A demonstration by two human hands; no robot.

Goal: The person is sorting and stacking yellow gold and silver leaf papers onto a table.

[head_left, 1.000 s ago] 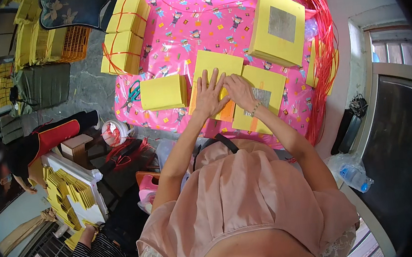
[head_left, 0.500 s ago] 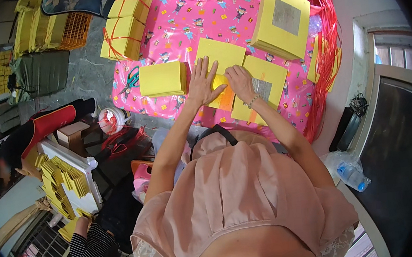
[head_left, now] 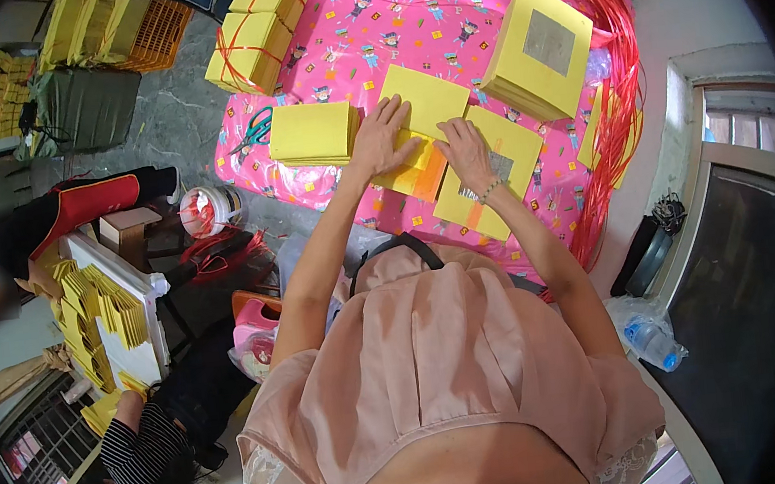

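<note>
Left hand (head_left: 380, 140) spread on card (head_left: 429, 96), gripping nothing; right hand (head_left: 468, 155) half-curled, grip unclear. Probably light, bendable; hold edges.

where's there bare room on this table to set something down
Pink tablecloth lies mostly bare between tied bundles and the tall yellow stack, with a smaller strip in front of the short stack. It's crowded around the left hand and right hand, and by the red strands.
</note>
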